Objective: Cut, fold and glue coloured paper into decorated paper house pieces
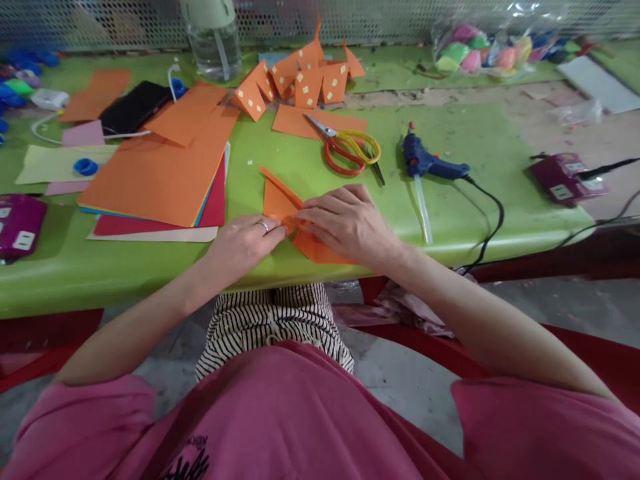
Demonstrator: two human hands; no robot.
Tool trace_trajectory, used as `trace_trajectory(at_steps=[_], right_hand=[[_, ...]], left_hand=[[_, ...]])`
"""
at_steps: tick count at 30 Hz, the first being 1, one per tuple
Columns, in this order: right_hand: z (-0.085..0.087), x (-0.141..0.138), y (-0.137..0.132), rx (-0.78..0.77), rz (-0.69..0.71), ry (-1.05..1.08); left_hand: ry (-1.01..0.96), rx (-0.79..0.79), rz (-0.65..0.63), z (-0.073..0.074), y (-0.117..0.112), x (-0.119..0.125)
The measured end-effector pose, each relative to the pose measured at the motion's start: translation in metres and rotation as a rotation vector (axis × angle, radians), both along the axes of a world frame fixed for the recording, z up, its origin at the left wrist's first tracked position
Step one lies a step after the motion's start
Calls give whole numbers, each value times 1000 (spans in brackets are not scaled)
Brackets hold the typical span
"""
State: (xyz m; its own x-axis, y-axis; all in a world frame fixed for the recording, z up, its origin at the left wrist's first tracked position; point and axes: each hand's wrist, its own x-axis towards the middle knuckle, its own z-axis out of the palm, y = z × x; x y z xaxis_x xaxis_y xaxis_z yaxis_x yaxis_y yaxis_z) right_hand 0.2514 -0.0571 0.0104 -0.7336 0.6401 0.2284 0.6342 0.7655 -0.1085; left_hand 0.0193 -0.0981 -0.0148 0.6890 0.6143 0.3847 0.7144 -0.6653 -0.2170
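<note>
Perforated screening [380, 27] is standing behind a green-covered table [150, 260], where a person in a pink T-shirt [280, 407] is sitting, both bare hands working near the front edge.

Folded orange paper [276, 198] is lying on the table directly in front of the person. Its long axis is running diagonally: the narrow corner is pointing away and to the left, while the wider end is spreading toward the near right. A narrow flap is lining its far side.

The left hand [247, 245], wearing a ring, is pressing at the paper's near left; its grip is clamping the paper with fingers together. The right hand [347, 220] is reaching over the middle, its grip also clamping the paper, fingertips almost meeting the left ones. Both thumbs are mostly hiding.

Beyond, red-and-yellow-handled scissors [330, 133] are lying partly over an orange strip [290, 120], and dotted orange shapes [333, 83] are standing. Colored sheets [165, 173] are stacking up at left; a blue glue gun [440, 165] is resting at right, nozzle pointing away.
</note>
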Motion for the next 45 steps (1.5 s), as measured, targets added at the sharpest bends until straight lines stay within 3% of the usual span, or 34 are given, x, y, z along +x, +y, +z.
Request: trace_trajectory(at_steps=[3, 7, 14, 22, 30, 35, 38, 45], right_hand=[[-7, -2, 12, -53, 47, 0], [-12, -5, 18, -105, 68, 27], [-10, -8, 18, -139, 45, 54], [-8, -21, 20, -161, 16, 75], [-15, -36, 28, -147, 80, 100], [-17, -35, 28, -163, 130, 128], [-15, -33, 27, -205, 147, 132], [-7, -37, 27, -236, 139, 65]], left_hand=[[67, 5, 27, 4, 1, 1], [17, -53, 43, 5, 2, 1], [67, 30, 44, 5, 6, 2], [-21, 48, 159, -2, 8, -1], [-143, -170, 287, 0, 8, -4], [-223, -259, 144, -2, 9, -19], [-165, -280, 52, -2, 7, -32], [-68, -352, 32, 6, 1, -42]])
